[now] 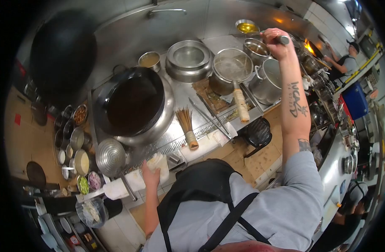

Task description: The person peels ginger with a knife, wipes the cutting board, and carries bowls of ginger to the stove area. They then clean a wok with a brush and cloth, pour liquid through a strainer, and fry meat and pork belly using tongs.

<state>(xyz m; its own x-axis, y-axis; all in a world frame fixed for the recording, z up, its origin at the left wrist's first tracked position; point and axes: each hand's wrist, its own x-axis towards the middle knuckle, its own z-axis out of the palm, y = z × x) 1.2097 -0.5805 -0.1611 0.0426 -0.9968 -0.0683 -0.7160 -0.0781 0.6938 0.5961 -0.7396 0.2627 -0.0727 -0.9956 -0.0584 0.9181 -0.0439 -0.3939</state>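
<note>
My right hand [277, 44] is stretched far forward, closed round the handle [282, 40] of a long utensil, probably a ladle. Its far end runs toward a metal bowl of yellow liquid [246, 27], and I cannot make out its head. Close to my body, my left hand [151, 174] grips a folded whitish cloth [159, 163] at the counter's front edge. Left of that hand lies a perforated skimmer [110, 157], its handle pointing toward me. Behind it, a large black wok [155, 113] with dark liquid rests on the burner ring.
A bamboo brush [186, 126] and tongs [213, 119] lie mid-counter. A mesh strainer [232, 65] covers a pot beside a tall stockpot [268, 80]. Ingredient containers [81, 161] line the left. A co-worker [347, 63] stands by a flaming wok at far right.
</note>
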